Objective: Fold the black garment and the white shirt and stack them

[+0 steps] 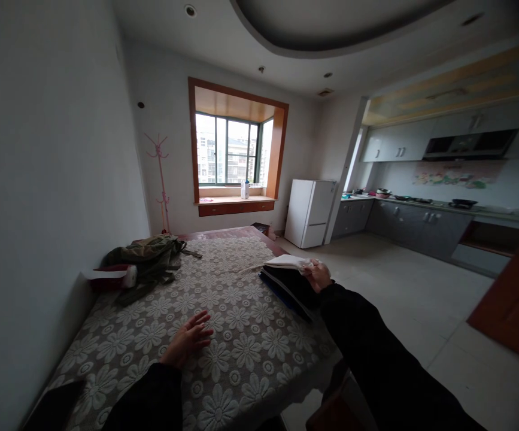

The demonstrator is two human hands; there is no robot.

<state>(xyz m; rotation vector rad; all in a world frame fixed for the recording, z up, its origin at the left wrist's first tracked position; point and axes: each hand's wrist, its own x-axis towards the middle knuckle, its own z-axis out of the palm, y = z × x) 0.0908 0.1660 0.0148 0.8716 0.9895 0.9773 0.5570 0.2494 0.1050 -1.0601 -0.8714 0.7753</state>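
Observation:
My left hand hovers over or rests on the flowered tablecloth, its fingers spread and nothing in them. At the table's right edge, my right hand is closed on one end of a white folded cloth-like item. Whether it is cloth or thin plastic I cannot tell. Beneath it lies a flat black item with a blue lower edge, partly hidden by the white item and my right hand.
An olive-green backpack lies at the table's far left, beside a red box with white paper. A dark flat object sits at the near left corner. Beyond are a pink coat stand, a white fridge and kitchen cabinets.

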